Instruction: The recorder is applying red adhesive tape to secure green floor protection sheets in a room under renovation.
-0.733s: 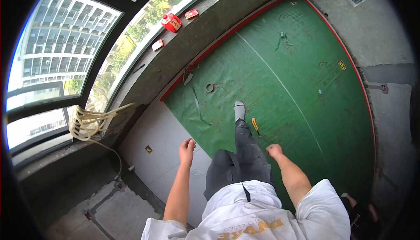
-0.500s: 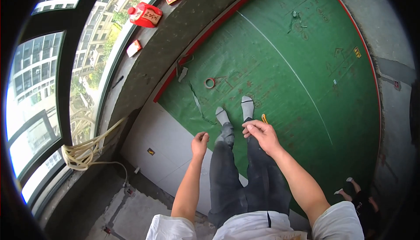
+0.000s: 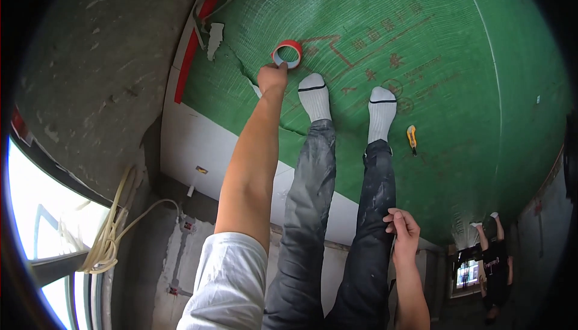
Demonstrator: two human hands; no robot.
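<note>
I see the red tape roll [image 3: 295, 48] in the upper centre of the frame, against the green floor sheet [image 3: 445, 101]. The left hand [image 3: 273, 79] is at its lower-left rim, a fingertip showing by the hole; the other fingers are hidden from me, so I can't tell whether they are clamped on it. The right hand [image 3: 405, 232], lower right of centre, shows me loosely curled fingers with slight gaps, in front of the dark trousers [image 3: 304, 209]. A yellow utility knife [image 3: 412, 140] lies right of the socked feet. A torn pale scrap [image 3: 215, 38] lies upper left, near the red edging strip [image 3: 186, 65]. I make out another person [image 3: 497, 267] at lower right.
</note>
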